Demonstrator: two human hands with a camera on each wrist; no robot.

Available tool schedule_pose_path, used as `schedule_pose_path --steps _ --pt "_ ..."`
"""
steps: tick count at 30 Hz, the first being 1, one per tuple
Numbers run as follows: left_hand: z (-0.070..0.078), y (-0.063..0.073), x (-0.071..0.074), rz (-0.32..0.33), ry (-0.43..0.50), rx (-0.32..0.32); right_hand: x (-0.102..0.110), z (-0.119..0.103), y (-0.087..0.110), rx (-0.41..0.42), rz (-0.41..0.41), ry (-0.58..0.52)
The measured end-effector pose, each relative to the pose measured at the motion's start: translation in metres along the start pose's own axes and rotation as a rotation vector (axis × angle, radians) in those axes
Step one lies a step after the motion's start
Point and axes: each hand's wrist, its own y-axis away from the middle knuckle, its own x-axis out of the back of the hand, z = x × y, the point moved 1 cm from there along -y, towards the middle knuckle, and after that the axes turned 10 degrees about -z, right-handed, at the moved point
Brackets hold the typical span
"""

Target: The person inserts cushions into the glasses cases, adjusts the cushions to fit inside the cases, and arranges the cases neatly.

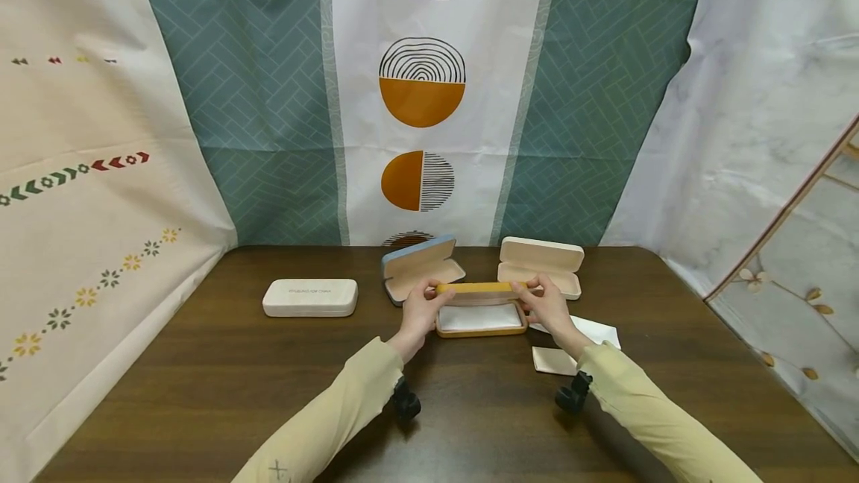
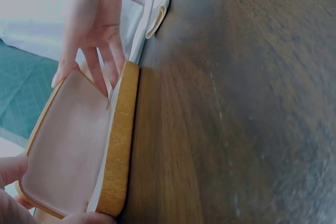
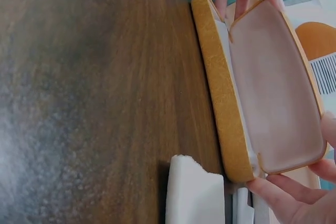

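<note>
A mustard-yellow glasses case [image 1: 481,333] stands open on the table, its pale pink-lined lid [image 3: 278,87] tilted up. Inside the bottom half lies a light grey-white cloth [image 1: 479,317]. My left hand [image 1: 418,313] holds the left end of the case, thumb on the lid's edge and fingers around the side. At the right end my right hand [image 1: 552,310] holds it the same way, with the thumb at the lid and fingers down along the base. In the left wrist view the yellow front wall [image 2: 119,140] rests along the wood.
Behind stand an open blue glasses case [image 1: 419,267] and an open cream one [image 1: 540,263]. A closed white case [image 1: 310,298] lies at the left. Beside my right wrist are a white cloth [image 1: 600,332] and a folded cream cloth [image 1: 553,361].
</note>
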Motion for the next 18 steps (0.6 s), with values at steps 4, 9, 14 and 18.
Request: schedule_pose_path --steps 4,9,14,18 --pt "-0.001 -0.001 0.002 -0.019 0.013 0.041 0.002 0.003 0.001 0.043 -0.035 -0.043" --pt "0.0 0.001 0.005 -0.041 0.011 0.088 0.003 -0.007 0.006 -0.03 -0.058 -0.066" --pt "0.0 0.004 0.005 -0.044 0.021 0.082 0.004 -0.009 0.007 -0.095 -0.09 -0.104" --pt "-0.001 0.002 0.005 -0.044 0.036 0.076 0.008 0.001 0.001 -0.115 -0.127 -0.121"
